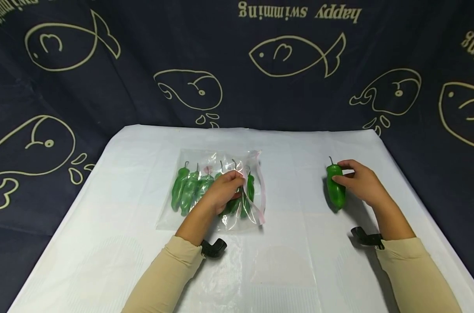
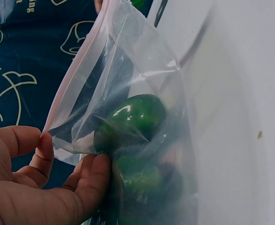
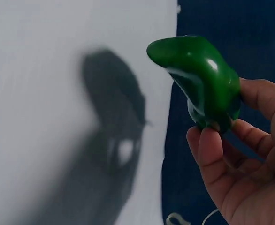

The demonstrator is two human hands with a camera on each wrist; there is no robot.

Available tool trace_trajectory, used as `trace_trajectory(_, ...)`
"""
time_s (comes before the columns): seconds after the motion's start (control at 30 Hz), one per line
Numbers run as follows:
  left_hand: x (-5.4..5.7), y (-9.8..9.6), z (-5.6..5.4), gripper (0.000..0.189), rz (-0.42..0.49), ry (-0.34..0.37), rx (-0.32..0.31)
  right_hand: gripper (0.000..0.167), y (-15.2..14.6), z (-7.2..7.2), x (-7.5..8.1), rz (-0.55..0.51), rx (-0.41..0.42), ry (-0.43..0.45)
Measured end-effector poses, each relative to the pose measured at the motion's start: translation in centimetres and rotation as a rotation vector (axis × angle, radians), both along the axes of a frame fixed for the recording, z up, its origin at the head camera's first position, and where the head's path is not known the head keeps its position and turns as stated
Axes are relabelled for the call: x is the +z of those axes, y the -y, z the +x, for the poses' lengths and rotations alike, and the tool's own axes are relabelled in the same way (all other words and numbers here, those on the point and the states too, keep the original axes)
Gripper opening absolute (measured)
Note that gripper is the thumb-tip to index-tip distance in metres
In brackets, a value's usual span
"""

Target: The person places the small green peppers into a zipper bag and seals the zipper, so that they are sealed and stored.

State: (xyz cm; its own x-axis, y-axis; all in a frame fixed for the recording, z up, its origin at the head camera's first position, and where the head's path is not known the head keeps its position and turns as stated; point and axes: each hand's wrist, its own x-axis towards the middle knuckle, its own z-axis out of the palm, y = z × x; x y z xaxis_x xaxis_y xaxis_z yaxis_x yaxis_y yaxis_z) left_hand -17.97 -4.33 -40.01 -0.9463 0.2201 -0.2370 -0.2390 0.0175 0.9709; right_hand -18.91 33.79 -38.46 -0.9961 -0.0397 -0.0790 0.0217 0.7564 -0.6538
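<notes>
Between the thumb and fingers of my right hand is a green pepper, gripped near its stem end. The right wrist view shows the pepper raised off the table, its shadow falling on the white cloth. My left hand pinches the edge of a clear zip bag beside its pink zip strip. The bag lies flat with several green peppers in a row inside, some of them hidden behind the left hand. In the left wrist view the bag's mouth is lifted and parted.
A white cloth covers the table. Dark blue fabric printed with fish and whales hangs behind and to the sides. Each wrist carries a black camera mount.
</notes>
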Motion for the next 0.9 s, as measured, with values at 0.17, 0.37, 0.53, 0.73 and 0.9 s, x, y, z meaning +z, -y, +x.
trace_trajectory(0.17,0.1,-0.1,0.0,0.007,-0.002,0.005,0.002,0.06,2.5,0.3,1.1,-0.073,0.028,-0.022)
trace_trajectory(0.37,0.1,-0.2,-0.1,0.007,-0.011,-0.011,-0.002,0.057,5.7,0.4,1.8,-0.124,0.069,-0.058)
trace_trajectory(0.53,0.1,-0.3,-0.1,0.007,-0.016,-0.022,0.001,0.051,8.4,0.5,2.1,-0.153,0.106,-0.097)
trace_trajectory(0.73,0.3,-0.4,0.0,0.009,-0.028,-0.035,-0.022,0.048,11.4,0.8,1.7,-0.173,0.164,-0.123)
trace_trajectory(0.9,0.4,-0.3,0.1,0.008,-0.047,-0.035,-0.005,0.047,13.7,0.8,1.1,-0.177,0.234,-0.121)
